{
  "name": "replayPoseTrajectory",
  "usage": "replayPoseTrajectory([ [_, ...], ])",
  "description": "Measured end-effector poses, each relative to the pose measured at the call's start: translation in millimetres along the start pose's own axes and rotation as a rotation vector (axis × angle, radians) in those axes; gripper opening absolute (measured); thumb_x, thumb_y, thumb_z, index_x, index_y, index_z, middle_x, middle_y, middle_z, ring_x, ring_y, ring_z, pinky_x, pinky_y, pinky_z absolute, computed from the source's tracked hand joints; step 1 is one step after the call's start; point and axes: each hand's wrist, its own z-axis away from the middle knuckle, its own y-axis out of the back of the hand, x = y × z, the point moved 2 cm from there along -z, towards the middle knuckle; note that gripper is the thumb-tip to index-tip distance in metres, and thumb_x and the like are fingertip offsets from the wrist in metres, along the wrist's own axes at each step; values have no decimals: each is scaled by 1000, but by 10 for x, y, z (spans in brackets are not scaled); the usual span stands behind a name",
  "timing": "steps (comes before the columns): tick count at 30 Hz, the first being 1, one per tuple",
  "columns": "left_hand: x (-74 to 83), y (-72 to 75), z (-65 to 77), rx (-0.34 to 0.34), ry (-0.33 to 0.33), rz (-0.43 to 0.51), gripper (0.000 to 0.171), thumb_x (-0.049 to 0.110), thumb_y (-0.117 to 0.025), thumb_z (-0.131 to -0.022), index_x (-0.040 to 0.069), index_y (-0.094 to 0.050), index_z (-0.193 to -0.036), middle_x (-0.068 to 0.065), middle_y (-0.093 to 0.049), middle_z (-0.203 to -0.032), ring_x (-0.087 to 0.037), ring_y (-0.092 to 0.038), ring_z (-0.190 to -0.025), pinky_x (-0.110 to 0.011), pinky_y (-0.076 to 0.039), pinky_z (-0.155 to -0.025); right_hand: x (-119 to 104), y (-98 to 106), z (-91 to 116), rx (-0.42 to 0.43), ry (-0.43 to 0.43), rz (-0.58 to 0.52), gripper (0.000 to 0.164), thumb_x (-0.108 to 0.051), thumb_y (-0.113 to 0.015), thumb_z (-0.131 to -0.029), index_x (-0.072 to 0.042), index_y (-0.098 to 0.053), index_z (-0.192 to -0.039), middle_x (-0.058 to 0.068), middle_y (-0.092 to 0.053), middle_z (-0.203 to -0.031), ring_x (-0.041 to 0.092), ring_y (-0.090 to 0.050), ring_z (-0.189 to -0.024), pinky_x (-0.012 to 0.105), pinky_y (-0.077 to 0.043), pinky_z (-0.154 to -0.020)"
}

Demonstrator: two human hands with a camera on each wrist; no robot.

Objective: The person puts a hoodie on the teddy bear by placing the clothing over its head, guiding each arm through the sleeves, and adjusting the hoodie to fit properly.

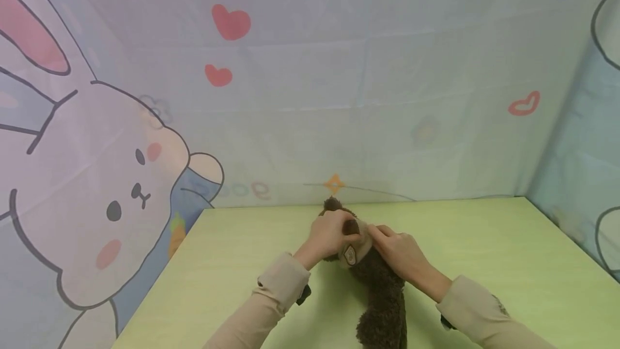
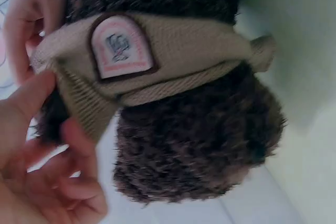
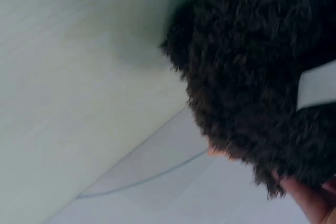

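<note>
A dark brown fluffy plush toy lies lengthwise on the table, a beige knitted scarf wrapped around it. An arch-shaped patch with a small printed figure is sewn to the scarf. My left hand pinches the scarf's folded edge between thumb and fingers. From the other side, my right hand grips the scarf by the plush toy's neck, its fingertips partly hidden. In the right wrist view, dark fur covers most of that hand, and a white tag shows against the fur.
The pale green tabletop ends at a hanging cloth backdrop behind the plush toy. A large printed rabbit covers the cloth on the left, and another cloth panel borders the right side.
</note>
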Motion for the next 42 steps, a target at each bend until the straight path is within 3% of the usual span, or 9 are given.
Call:
replayPoseTrajectory([
  [5, -54, -8, 37, 161, -7, 57, 11, 17, -65, -80, 13, -69, -89, -1, -69, -83, -16, -62, -70, -27, -47, -58, 83, 49, 10, -29, 42, -10, 40, -33, -21, -97, -13, -56, -93, 2, -63, -83, 6, -44, -41, 15, -31, -38],
  [9, -119, -4, 58, 247, -45, 144, 14, 1, -59, -76, 10, -66, -84, -4, -66, -73, -11, -48, -54, -21, -35, -51, 221, 85, 20, -38, 74, -26, 39, -32, -25, -97, -16, -60, -91, 1, -65, -85, 13, -60, -67, 21, -41, -43],
  [13, -190, -15, 80, 289, -77, 288, 19, -9, -54, -72, 5, -63, -81, -8, -62, -70, -7, -31, -48, -18, -26, -49, 368, 73, 35, -71, 123, -113, 41, -31, -22, -96, -16, -60, -90, -1, -62, -85, 13, -57, -77, 22, -44, -49],
  [18, -260, -18, 99, 325, -86, 426, 18, -13, -52, -74, 4, -59, -77, -11, -62, -70, -6, -26, -45, -16, -24, -46, 456, 72, 99, -63, 137, -219, 28, -22, -31, -95, -15, -55, -84, -2, -57, -78, 9, -51, -68, 21, -42, -53],
  [22, -301, -33, 104, 286, -53, 566, 17, -13, -49, -78, 2, -56, -80, -15, -60, -83, -13, -44, -48, -19, -36, -42, 447, 75, 112, -53, -60, -359, 11, -3, -55, -85, -14, -54, -81, -1, -59, -76, 8, -55, -64, 17, -43, -51],
  [27, -293, -57, 116, 190, 18, 782, 6, -6, -51, -84, 0, -51, -82, -21, -56, -96, -32, -64, -65, -33, -53, -53, 373, 34, 72, -112, -382, -672, 19, 5, -55, -80, -11, -50, -89, 0, -60, -79, 7, -58, -70, 19, -46, -52],
  [34, -224, -6, 162, 188, 83, 783, 3, -1, -53, -85, -1, -49, -85, -24, -57, -102, -36, -64, -62, -37, -52, -49, 375, -12, 156, -265, -287, -475, 25, 8, -60, -77, -11, -56, -92, -1, -62, -84, 12, -60, -75, 23, -50, -62],
  [36, -164, 64, 196, 188, 107, 790, 6, 0, -52, -85, -4, -47, -84, -26, -57, -103, -40, -63, -60, -37, -52, -48, 407, -21, 218, -297, -324, -474, 21, 3, -59, -80, -9, -58, -96, 4, -65, -85, 15, -62, -73, 21, -50, -60],
  [42, -220, -45, 163, 89, 191, 909, 12, 1, -52, -87, -3, -41, -86, -29, -48, -116, -43, -63, -67, -41, -53, -55, 511, 34, 315, -289, -661, -889, 21, -15, -49, -91, -1, -58, -105, 1, -62, -92, 3, -60, -80, 28, -52, -68],
])
